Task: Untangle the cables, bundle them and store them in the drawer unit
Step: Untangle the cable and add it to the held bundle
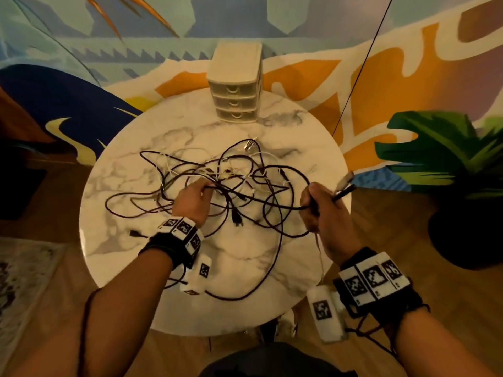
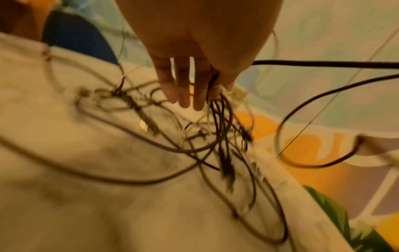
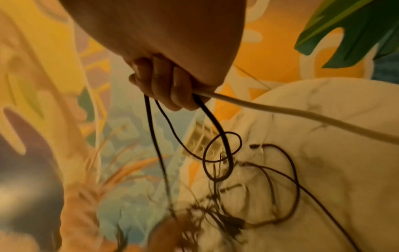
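A tangle of black and white cables (image 1: 231, 180) lies in the middle of the round marble table (image 1: 245, 257). My left hand (image 1: 194, 198) reaches into it. In the left wrist view the left hand (image 2: 194, 81) pinches several black strands of the tangle (image 2: 215, 136) between thumb and index, with the other fingers straight. My right hand (image 1: 319, 205) is fisted at the table's right side around a black cable (image 1: 272, 204) that runs back into the heap, with connector ends (image 1: 344, 186) sticking out. The right wrist view shows this hand (image 3: 168, 85) also gripping a white cable (image 3: 302, 116). The beige three-drawer unit (image 1: 235, 85) stands at the far edge, drawers closed.
A potted plant (image 1: 446, 148) with large green leaves stands on the floor right of the table. A thin dark line (image 1: 362, 63) hangs slanting behind the table's right edge. A rug (image 1: 21, 268) lies at the lower left. A painted wall rises behind.
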The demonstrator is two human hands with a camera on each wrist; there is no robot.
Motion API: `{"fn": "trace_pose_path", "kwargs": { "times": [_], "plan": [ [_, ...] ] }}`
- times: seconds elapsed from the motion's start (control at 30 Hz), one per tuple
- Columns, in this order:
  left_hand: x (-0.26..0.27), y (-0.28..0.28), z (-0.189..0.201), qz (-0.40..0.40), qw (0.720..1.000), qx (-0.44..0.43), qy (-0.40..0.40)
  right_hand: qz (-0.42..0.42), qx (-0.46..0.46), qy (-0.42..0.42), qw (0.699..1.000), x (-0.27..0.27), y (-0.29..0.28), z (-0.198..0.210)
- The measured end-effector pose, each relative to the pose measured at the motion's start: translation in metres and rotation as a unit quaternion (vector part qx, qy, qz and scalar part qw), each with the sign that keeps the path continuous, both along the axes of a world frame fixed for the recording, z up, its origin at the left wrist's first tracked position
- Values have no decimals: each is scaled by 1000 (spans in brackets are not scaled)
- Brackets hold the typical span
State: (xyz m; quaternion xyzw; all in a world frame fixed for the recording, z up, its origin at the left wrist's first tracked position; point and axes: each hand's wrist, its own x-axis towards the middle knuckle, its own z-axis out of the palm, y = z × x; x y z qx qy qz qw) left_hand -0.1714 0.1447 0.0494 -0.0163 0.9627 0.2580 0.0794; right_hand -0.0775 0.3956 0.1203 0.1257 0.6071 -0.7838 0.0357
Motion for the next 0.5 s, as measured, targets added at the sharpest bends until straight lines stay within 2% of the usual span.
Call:
{"fn": "trace_pose_path", "kwargs": {
  "times": [0.13, 0.17, 0.23, 0.3, 0.33, 0.43, 0.47, 0.5],
  "plan": [
    [7, 2, -26, -73, 990, -80, -95, -107, -49, 13, 993, -7, 25, 16],
    [4, 3, -24, -71, 991, -74, -81, -128, -51, 11, 990, -9, 30, 19],
    [-12, 6, -9, -15, 999, -21, -18, -169, -62, 18, 984, -13, 37, 23],
    [-25, 8, 7, 43, 997, 33, 51, -214, -85, 31, 973, -18, 40, 25],
    [-26, 9, 9, 50, 996, 33, 60, -232, -90, 34, 968, -20, 41, 24],
    [-9, 12, 3, -21, 997, -47, -54, -239, -65, 15, 969, -20, 38, 14],
    [-3, 11, 0, -51, 994, -63, -70, -226, -47, 1, 973, -18, 36, 7],
    [1, 12, 1, -75, 994, -64, -50, -212, -28, -18, 977, -15, 33, -1]
  ]
}}
